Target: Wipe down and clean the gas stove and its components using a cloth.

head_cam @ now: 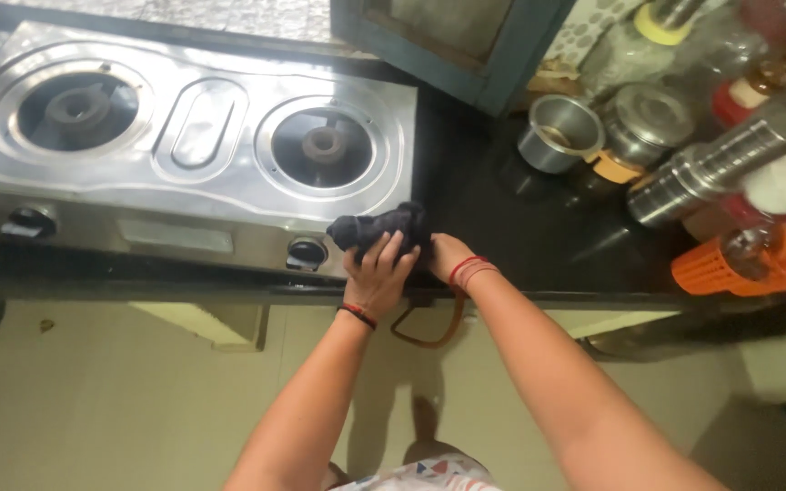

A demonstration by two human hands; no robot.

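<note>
Beside steel stove (184, 136), jars right, both hands' fingers (384, 255) clutch dark cloth (379, 227).

A single head-worn camera supplies the only view. It looks steeply down and forward from above the person's shoulders, so both forearms enter from the bottom edge and reach away from the lens. The view faces the desk (539, 227) front-on, at arm's length. The stove (184, 136) fills the upper left, steel containers (684, 155) the upper right, and the floor (93, 409) the lower half. No second view exists, so nothing is shared between views.
</note>
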